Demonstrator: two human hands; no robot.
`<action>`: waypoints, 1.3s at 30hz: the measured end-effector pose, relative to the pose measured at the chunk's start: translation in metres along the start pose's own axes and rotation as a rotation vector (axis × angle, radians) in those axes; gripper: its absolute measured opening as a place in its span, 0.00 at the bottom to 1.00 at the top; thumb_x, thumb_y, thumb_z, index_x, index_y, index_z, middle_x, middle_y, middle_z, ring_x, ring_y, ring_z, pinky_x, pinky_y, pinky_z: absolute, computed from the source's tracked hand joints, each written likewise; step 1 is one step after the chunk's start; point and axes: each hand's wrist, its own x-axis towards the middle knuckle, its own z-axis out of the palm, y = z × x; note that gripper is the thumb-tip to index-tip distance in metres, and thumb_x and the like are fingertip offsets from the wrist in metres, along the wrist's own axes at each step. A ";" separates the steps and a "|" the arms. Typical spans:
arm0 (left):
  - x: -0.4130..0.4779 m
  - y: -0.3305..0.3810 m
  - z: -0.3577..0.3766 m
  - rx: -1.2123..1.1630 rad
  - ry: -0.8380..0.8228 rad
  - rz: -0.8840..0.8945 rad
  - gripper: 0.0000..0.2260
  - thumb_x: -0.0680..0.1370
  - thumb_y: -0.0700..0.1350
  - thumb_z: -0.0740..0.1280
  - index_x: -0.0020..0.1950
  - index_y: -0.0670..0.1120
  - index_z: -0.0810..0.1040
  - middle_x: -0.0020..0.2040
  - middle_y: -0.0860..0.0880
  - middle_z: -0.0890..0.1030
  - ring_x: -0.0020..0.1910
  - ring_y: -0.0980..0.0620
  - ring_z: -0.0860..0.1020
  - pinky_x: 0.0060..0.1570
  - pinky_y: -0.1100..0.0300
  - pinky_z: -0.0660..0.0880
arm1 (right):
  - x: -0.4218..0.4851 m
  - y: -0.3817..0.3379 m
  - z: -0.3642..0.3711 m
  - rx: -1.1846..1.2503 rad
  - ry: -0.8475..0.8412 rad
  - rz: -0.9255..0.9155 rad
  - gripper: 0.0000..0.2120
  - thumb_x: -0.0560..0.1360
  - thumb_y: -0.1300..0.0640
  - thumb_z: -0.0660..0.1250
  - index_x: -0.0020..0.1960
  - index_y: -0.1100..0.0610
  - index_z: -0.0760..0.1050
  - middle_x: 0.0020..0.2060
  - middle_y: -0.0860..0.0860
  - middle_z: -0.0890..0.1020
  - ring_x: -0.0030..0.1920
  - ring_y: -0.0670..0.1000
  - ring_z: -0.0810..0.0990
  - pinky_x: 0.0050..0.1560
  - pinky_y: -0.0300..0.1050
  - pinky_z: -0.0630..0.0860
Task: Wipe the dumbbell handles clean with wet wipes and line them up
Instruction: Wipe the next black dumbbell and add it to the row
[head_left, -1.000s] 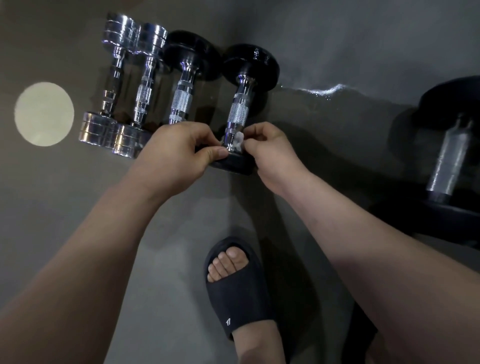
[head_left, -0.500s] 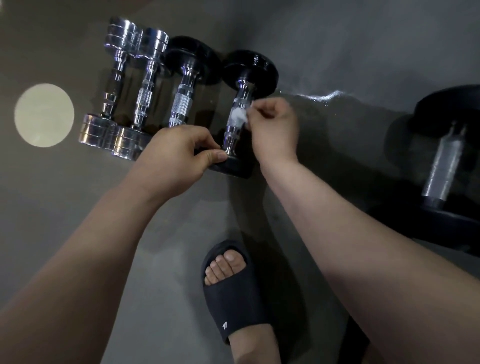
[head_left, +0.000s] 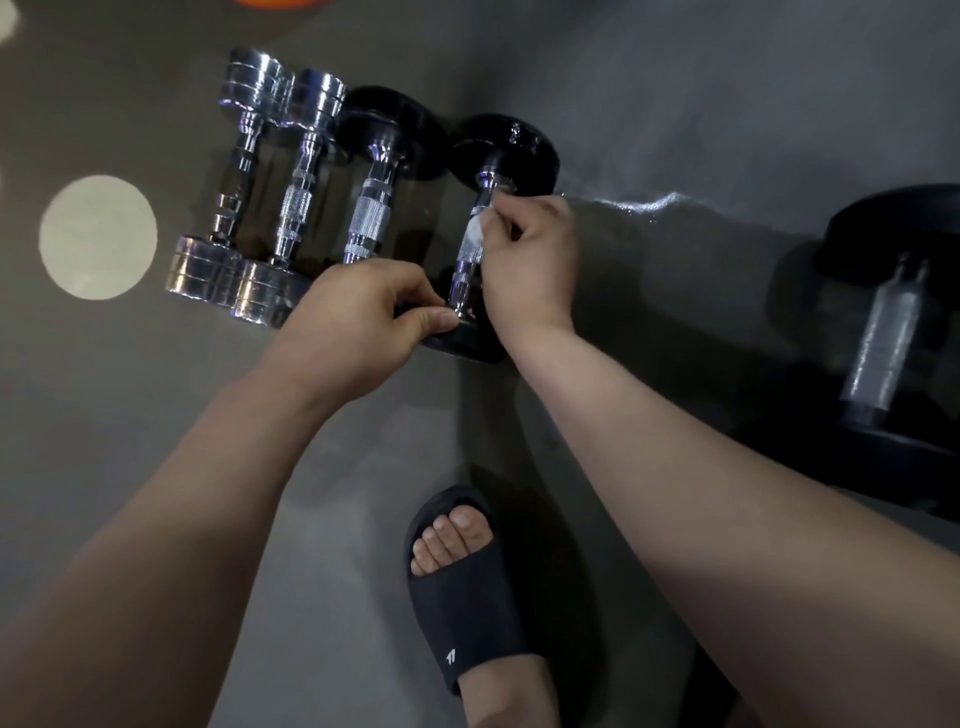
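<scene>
1. A person works on the end dumbbell (head_left: 506, 148), the right-hand one of a row of four on a grey floor (head_left: 701, 93). Its long axis runs away from the person and leans slightly right, so the far plate is at the top and the near plate lies closest to the wrists.
2. The right hand (head_left: 530, 260) lies against the right side of the end dumbbell. Its fingers are curled, pinching a small white wet wipe (head_left: 475, 231) onto the upper part of the knurled handle (head_left: 467, 262), just below the far plate.
3. The left hand (head_left: 353, 322) sits at the near end of the end dumbbell. Thumb and fingers are closed on the rim of the near plate (head_left: 462, 343), apparently to stop it rolling.
4. The next stroke probably has to follow the handle's axis, down from the far plate toward the near plate and the left hand. The right hand is the nearer one to the handle and already has the wipe on it.
5. Just left of the end dumbbell lies a neighbouring black-plated dumbbell (head_left: 371, 208), and beyond that two chrome dumbbells (head_left: 270, 171) touch each other, all roughly parallel. Well to the right of the end dumbbell, apart from the row, lies a large dumbbell (head_left: 883, 332), seemingly not yet lined up.
</scene>
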 end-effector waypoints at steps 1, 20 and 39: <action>0.000 0.000 0.000 -0.002 -0.001 0.000 0.05 0.75 0.52 0.74 0.46 0.52 0.85 0.42 0.55 0.83 0.45 0.56 0.79 0.45 0.56 0.75 | -0.002 0.003 -0.001 -0.043 -0.035 -0.062 0.08 0.77 0.62 0.68 0.52 0.60 0.85 0.50 0.52 0.75 0.49 0.47 0.77 0.52 0.23 0.66; -0.013 0.007 0.015 0.154 0.151 -0.007 0.08 0.78 0.53 0.69 0.50 0.50 0.83 0.47 0.49 0.85 0.52 0.44 0.79 0.72 0.50 0.58 | -0.022 0.015 -0.039 0.024 -0.440 0.283 0.08 0.74 0.64 0.69 0.43 0.52 0.76 0.42 0.52 0.83 0.41 0.48 0.80 0.44 0.42 0.76; -0.091 0.216 -0.039 -0.780 0.002 0.002 0.10 0.77 0.40 0.74 0.55 0.38 0.80 0.48 0.45 0.85 0.47 0.48 0.84 0.55 0.49 0.81 | -0.077 -0.131 -0.270 0.481 -0.526 0.136 0.06 0.81 0.66 0.64 0.47 0.64 0.78 0.42 0.59 0.82 0.40 0.53 0.81 0.45 0.44 0.78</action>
